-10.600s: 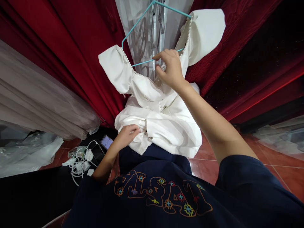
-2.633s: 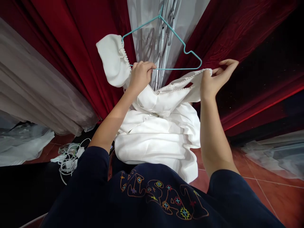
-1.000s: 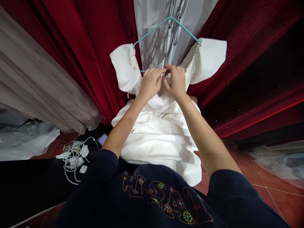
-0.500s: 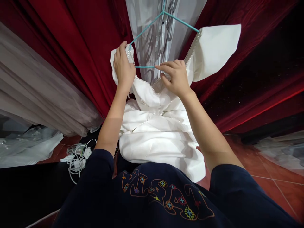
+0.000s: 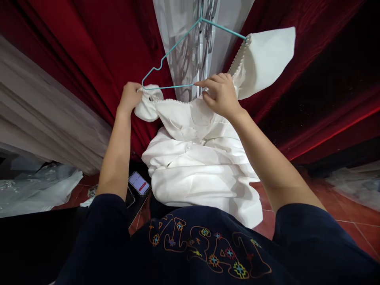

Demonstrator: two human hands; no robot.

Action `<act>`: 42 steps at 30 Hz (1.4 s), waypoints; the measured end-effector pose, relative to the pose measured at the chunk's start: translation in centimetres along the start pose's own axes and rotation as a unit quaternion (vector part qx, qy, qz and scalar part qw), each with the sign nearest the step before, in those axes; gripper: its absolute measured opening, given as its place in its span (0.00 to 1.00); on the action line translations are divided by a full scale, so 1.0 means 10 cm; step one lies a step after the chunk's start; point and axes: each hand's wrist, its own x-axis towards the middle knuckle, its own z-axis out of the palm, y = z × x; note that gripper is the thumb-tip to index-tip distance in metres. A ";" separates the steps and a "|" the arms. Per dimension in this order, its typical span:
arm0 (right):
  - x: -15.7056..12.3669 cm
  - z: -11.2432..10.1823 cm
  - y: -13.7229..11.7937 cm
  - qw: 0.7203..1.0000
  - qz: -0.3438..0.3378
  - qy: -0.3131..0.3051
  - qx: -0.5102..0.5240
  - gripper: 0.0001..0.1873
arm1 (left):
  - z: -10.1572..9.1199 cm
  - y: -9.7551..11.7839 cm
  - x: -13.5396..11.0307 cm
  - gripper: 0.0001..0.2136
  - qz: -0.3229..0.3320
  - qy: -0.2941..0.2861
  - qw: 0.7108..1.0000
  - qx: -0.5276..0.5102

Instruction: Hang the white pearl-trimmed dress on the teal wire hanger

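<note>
A white dress (image 5: 196, 182) with pearl-beaded neckline hangs in front of me, its skirt bunched in folds below. Its right sleeve (image 5: 268, 59) still sits over the right end of a turquoise wire hanger (image 5: 181, 39). The hanger's left end is bare, its notch and corner showing. My left hand (image 5: 130, 96) is closed on the dress's left sleeve, beside and just below that corner. My right hand (image 5: 221, 95) is closed around the hanger's bottom bar near the neckline; its fingertips point left along the bar.
Red curtains (image 5: 115, 51) hang on both sides, with grey-white drapery (image 5: 44, 103) at the left. A phone (image 5: 139, 183) with a lit screen lies on a black surface by my left arm. Sheer white fabric (image 5: 356, 184) lies on the red tiled floor at the right.
My left hand has moved left and down, drawing the left sleeve off the hanger's end, which is now exposed. My right hand stays on the bar. The phone has come into view.
</note>
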 end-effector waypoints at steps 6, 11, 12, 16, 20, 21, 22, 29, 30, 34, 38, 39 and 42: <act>0.03 0.04 0.03 1.000 -0.002 0.022 0.013 0.21 | 0.12 0.57 -0.59 0.17 0.276 -0.123 0.953 -0.015; 0.01 0.00 0.01 0.998 -0.012 0.036 0.047 0.19 | 0.20 0.93 -0.60 0.12 0.285 0.029 0.958 0.019; 0.00 -0.02 0.00 0.998 -0.014 0.036 0.055 0.18 | 0.24 0.95 -0.57 0.13 0.269 0.034 0.962 0.014; 0.00 -0.10 0.03 0.997 -0.028 0.045 0.065 0.17 | 0.39 0.89 -0.48 0.12 0.253 -0.001 0.967 0.003; 0.03 -0.28 0.17 0.986 0.038 0.161 0.016 0.19 | 0.44 0.84 -0.49 0.11 0.247 0.046 0.968 0.013; 0.05 -0.34 0.22 0.978 0.073 0.197 -0.006 0.21 | 0.42 0.84 -0.49 0.11 0.241 0.052 0.969 0.016; 0.07 -0.40 0.28 0.969 0.106 0.222 -0.026 0.23 | 0.41 0.84 -0.49 0.11 0.238 0.053 0.970 0.016; 0.23 -0.83 0.67 0.949 0.210 0.229 -0.058 0.16 | 0.24 0.73 -0.42 0.14 0.237 0.020 0.971 -0.015; 0.22 -0.89 0.73 0.944 0.230 0.230 -0.063 0.18 | 0.22 0.72 -0.41 0.14 0.236 0.016 0.971 -0.023; 0.04 -1.08 0.90 0.949 0.296 0.089 -0.062 0.13 | 0.24 0.72 -0.40 0.15 0.225 0.005 0.973 -0.053; -0.16 -1.08 0.73 0.960 0.238 -0.145 0.004 0.13 | 0.38 0.78 -0.42 0.16 0.206 -0.012 0.976 -0.074; -0.18 -1.04 0.63 0.969 0.194 -0.146 0.051 0.14 | 0.42 0.80 -0.42 0.17 0.199 -0.014 0.977 -0.076; -0.12 -0.85 0.35 0.985 0.041 -0.050 0.157 0.15 | 0.49 0.82 -0.42 0.17 0.186 -0.013 0.979 -0.079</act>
